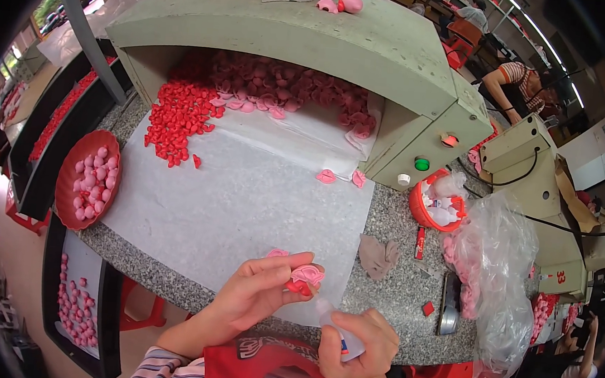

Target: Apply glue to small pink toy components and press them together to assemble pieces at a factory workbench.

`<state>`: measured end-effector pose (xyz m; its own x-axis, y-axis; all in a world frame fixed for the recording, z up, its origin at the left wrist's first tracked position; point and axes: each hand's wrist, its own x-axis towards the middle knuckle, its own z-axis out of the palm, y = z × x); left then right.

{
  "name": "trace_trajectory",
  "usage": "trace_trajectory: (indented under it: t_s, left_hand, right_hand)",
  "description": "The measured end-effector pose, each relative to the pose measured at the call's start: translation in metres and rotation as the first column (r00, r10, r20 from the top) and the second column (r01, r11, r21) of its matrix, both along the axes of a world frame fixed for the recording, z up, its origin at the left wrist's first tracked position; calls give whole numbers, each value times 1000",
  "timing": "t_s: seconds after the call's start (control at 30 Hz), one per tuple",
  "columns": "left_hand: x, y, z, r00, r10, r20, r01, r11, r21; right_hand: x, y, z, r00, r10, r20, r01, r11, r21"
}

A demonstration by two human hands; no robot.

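Between the thumb and fingers of my left hand [254,290] is a small pink and red plastic part [305,278], a pink shell-like piece with red below it. My right hand [368,346] is wrapped round a small white glue bottle [346,331], its nozzle tilted up toward the held part. Whether the nozzle touches the part I cannot tell. Just behind my left fingers, another pink piece [277,252] lies on the white sheet [222,203]. Two more pink pieces [326,177] rest farther back on that sheet.
A grey-green metal housing [288,22] covers heaps of red parts [175,124] and pink parts [283,86]. To the left sits a red bowl [64,193] of pink balls. On the right are an orange basket [416,206] of bottles, a grey cloth [378,257], a phone [449,303] and a plastic bag [501,257].
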<state>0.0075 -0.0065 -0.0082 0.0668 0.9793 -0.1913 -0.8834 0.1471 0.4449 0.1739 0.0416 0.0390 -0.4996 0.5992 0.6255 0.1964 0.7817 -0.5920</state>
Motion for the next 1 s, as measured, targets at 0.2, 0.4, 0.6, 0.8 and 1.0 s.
trace_trajectory:
  t_s: [0.2, 0.4, 0.6, 0.8, 1.0]
  left_hand:
    - [0, 0, 0, 1000, -3, -6, 3, 1000, -6]
    - [0, 0, 2, 1000, -2, -30, 2, 1000, -8]
    - [0, 1, 1, 1000, 8, -28, -9, 1000, -10]
    - [1, 2, 0, 997, 36, -70, -39, 998, -43]
    - [0, 1, -2, 997, 62, -54, -65, 997, -51]
  right_hand:
    - [0, 4, -4, 998, -6, -57, 9, 998, 54]
    - [1, 4, -5, 997, -26, -69, 30, 998, 59]
    - [3, 6, -5, 997, -39, -67, 42, 998, 55]
    - [4, 6, -5, 995, -57, -77, 62, 996, 57]
    - [4, 4, -6, 995, -75, -67, 76, 997, 13]
